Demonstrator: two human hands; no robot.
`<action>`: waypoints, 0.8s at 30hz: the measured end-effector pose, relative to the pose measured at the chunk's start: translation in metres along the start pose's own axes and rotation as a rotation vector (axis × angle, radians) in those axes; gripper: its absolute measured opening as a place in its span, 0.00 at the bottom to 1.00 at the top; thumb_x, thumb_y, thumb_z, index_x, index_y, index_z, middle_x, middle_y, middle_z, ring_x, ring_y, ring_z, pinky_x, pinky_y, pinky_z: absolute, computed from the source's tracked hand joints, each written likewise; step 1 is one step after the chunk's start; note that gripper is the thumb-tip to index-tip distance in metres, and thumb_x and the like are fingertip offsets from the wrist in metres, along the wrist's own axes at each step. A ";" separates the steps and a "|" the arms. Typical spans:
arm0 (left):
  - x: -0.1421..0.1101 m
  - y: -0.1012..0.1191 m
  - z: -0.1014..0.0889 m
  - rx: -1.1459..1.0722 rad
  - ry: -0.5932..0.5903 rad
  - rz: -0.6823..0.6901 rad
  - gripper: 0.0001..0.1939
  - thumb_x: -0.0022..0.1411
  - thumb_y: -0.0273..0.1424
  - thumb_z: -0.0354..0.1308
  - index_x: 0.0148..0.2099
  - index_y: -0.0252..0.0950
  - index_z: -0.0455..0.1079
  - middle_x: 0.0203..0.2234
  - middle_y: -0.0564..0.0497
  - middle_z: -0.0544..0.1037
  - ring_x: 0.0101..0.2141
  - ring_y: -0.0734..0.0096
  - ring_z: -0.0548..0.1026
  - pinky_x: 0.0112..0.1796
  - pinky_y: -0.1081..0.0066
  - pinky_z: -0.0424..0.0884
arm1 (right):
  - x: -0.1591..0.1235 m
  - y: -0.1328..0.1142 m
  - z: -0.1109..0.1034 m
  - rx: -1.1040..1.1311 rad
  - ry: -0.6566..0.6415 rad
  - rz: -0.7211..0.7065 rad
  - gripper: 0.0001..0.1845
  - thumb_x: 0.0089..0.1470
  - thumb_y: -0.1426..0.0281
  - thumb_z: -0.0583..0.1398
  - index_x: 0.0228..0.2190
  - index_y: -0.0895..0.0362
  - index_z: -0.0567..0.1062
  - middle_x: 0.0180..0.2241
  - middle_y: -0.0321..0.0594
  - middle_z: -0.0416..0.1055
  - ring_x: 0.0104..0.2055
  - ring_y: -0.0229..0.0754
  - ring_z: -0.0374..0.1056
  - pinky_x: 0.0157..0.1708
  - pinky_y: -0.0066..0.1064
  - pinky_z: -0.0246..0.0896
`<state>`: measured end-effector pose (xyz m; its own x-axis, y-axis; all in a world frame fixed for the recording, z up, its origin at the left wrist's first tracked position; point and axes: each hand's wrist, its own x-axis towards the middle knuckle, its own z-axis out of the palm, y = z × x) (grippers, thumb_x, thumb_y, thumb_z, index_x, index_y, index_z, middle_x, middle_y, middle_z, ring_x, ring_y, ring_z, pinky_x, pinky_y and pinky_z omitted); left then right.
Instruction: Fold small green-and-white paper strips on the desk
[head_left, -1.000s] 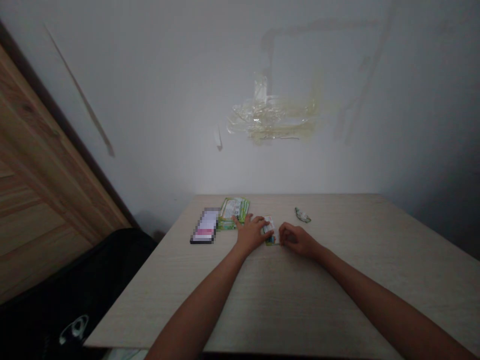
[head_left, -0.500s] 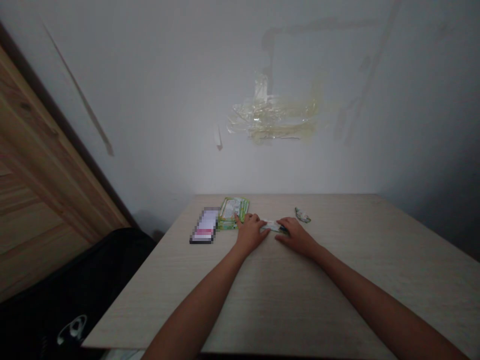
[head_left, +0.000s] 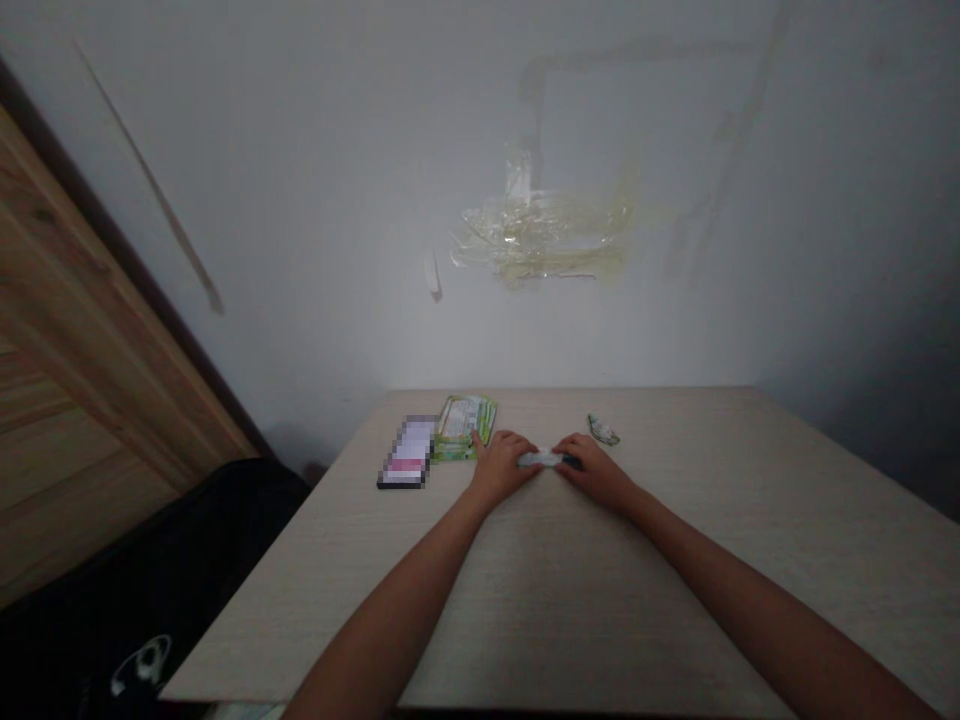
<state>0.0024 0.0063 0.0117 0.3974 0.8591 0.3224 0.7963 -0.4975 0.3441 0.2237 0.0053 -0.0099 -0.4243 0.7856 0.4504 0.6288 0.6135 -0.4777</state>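
Between my two hands is a narrow white folded packet [head_left: 545, 459], low over the table, with a dark part at its right end. My left hand [head_left: 504, 467] pinches its left end with thumb and fingers. At the right end, the thumb and fingers of my right hand [head_left: 592, 468] are closed on it. A pile of green and white flat packets [head_left: 465, 420] lies just behind and left of my left hand. Beyond my right hand rests a small crumpled green and white packet [head_left: 603, 430].
A phone [head_left: 407, 452] with a blurred screen lies left of the packets on the pale wooden table [head_left: 525, 600]. A wall with peeling clear tape [head_left: 540, 235] rises behind. At left are a wooden panel [head_left: 90, 330] and a black bag or cloth [head_left: 150, 570].
The white packet now looks narrower, folded or pressed into a strip. My fingers and thumbs have closed further on its ends. The other things lie as before; the view shifted slightly.
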 end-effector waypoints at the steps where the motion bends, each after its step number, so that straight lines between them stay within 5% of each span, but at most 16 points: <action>1: 0.000 0.000 0.000 -0.005 0.002 0.000 0.14 0.59 0.44 0.60 0.46 0.48 0.74 0.47 0.52 0.77 0.55 0.58 0.64 0.59 0.35 0.26 | 0.000 0.000 0.000 0.000 0.001 -0.004 0.13 0.56 0.70 0.61 0.43 0.59 0.76 0.42 0.47 0.71 0.47 0.46 0.65 0.51 0.40 0.61; 17: 0.000 0.000 0.001 0.020 0.036 0.024 0.15 0.66 0.46 0.50 0.45 0.48 0.75 0.46 0.52 0.78 0.54 0.58 0.65 0.58 0.33 0.30 | 0.002 -0.006 -0.002 -0.016 0.047 0.015 0.12 0.61 0.65 0.57 0.38 0.58 0.77 0.38 0.46 0.75 0.43 0.46 0.68 0.47 0.39 0.62; 24: 0.001 -0.003 0.007 0.081 0.093 -0.020 0.28 0.57 0.46 0.61 0.59 0.52 0.63 0.54 0.49 0.72 0.60 0.52 0.59 0.59 0.32 0.33 | 0.000 -0.010 -0.006 0.031 0.123 0.163 0.17 0.62 0.62 0.54 0.45 0.58 0.75 0.41 0.47 0.76 0.44 0.47 0.71 0.47 0.40 0.64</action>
<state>0.0035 0.0097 0.0050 0.3401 0.8522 0.3976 0.8394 -0.4657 0.2801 0.2207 -0.0012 -0.0005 -0.2348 0.8599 0.4533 0.6615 0.4831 -0.5736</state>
